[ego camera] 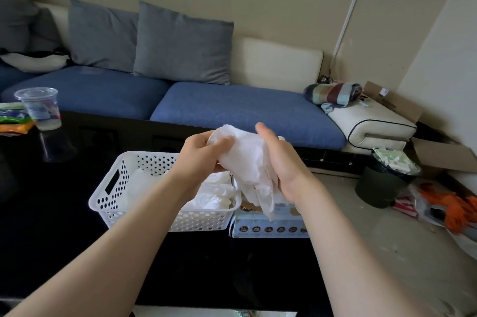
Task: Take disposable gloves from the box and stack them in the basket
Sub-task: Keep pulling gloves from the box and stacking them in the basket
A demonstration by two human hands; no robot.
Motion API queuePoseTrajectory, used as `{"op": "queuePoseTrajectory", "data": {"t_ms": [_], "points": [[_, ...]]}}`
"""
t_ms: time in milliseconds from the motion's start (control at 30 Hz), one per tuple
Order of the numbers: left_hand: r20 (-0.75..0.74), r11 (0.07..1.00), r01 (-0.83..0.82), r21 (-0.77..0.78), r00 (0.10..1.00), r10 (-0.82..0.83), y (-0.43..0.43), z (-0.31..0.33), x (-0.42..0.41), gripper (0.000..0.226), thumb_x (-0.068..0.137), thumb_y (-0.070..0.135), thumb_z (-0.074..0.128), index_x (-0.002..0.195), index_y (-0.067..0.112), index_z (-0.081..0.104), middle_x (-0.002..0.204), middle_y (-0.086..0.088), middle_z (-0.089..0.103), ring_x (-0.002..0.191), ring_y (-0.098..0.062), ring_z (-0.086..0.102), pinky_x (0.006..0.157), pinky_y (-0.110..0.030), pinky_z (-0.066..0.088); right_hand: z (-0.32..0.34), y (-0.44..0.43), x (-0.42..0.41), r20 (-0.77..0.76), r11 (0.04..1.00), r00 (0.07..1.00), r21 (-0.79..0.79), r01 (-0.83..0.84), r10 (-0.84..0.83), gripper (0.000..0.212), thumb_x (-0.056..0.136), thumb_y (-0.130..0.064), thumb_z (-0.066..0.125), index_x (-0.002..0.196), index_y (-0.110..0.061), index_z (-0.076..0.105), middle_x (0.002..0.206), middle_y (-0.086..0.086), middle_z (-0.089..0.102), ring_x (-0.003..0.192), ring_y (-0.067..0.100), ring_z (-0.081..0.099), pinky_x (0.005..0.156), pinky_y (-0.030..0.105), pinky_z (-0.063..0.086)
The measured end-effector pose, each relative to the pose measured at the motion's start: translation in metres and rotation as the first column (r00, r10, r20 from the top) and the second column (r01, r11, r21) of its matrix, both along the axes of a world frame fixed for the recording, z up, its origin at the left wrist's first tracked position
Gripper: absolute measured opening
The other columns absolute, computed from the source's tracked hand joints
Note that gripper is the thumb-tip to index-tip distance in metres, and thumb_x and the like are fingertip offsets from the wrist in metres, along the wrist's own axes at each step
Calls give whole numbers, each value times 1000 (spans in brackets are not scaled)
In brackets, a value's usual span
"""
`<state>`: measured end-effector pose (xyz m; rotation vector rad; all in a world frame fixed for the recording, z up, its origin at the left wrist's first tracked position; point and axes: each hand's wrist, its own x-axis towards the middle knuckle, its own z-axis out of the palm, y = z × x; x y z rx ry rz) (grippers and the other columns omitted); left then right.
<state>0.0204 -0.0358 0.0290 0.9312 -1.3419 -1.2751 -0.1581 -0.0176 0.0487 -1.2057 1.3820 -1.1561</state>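
A translucent white disposable glove (251,161) hangs in the air between both my hands, above the box and the basket's right end. My left hand (204,152) pinches its upper left part with curled fingers. My right hand (280,159) holds its right side, thumb up. The white perforated basket (111,203) stands on the black table and holds several crumpled gloves (214,194). The light glove box (268,225) lies right of the basket, touching it, partly hidden by the glove.
The black glossy table (64,239) carries a clear plastic cup (40,108) and colourful packets (13,117) at far left. A blue sofa (232,107) runs behind it. On the floor at right stand a dark waste bin (382,182) and cardboard boxes (444,154).
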Motion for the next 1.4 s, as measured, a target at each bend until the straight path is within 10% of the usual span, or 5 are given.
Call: {"op": "queuePoseTrajectory", "data": {"t_ms": [167,767,1067,1267,1400], "points": [[94,993,-110,33,990,106,-6,-2,19,21,102,24,63,104,8,77,103,-14,77,99,-33,75,84,-48,65,-7,0,8,-211,994,977,-101,-48,26,32,99,-31,70,71,-17,61,58,-13,56,80,16,58,76,35,46],[139,935,-334,-121,927,349,-6,7,49,34,103,37,61,87,10,74,70,4,62,63,-6,56,57,-24,47,-12,-5,23,-386,966,885,84,-246,259,31,105,-13,56,91,-21,83,95,5,81,96,34,77,84,52,66],[49,982,-107,157,994,100,6,15,49,21,111,26,50,116,10,63,100,-8,64,87,-21,68,64,-30,62,-2,-5,20,-279,979,949,175,-100,147,34,88,-13,54,56,-19,44,56,-1,38,47,14,37,54,29,30],[467,951,-293,100,858,215,2,5,65,26,111,21,38,106,10,61,93,-13,69,69,-28,72,55,-40,64,-27,-16,32,-606,993,794,-119,-23,-54,19,102,-22,65,94,-23,83,78,-7,77,77,5,68,62,18,48],[702,936,-346,-70,649,293,-5,-7,77,26,113,31,34,113,10,51,93,-14,65,45,-23,69,38,-24,49,-42,-29,45,-709,964,682,-266,-20,-182,11,101,-32,70,93,-30,78,75,-7,73,75,16,69,70,43,62]]}}
